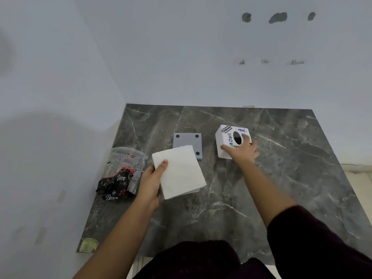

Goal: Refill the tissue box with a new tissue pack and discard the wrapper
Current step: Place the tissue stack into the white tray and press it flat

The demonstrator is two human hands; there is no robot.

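Observation:
My left hand [152, 179] grips a white stack of tissues [179, 171] by its left edge, thumb on top, just above the dark marble table [281, 178]. To the right stands the white cube tissue box [225, 137] with stickers and a dark oval opening on top. My right hand [242, 151] lies on the box's near right side, fingers spread over its top and front. The empty plastic wrapper [120, 174], clear and black with "Dove" print, lies crumpled at the table's left edge beside my left hand.
A grey square plate [186, 139] with dark round feet lies flat behind the tissue stack, partly covered by it. White walls close the table at the back and left. A yellowish patch [88, 245] marks the near left corner.

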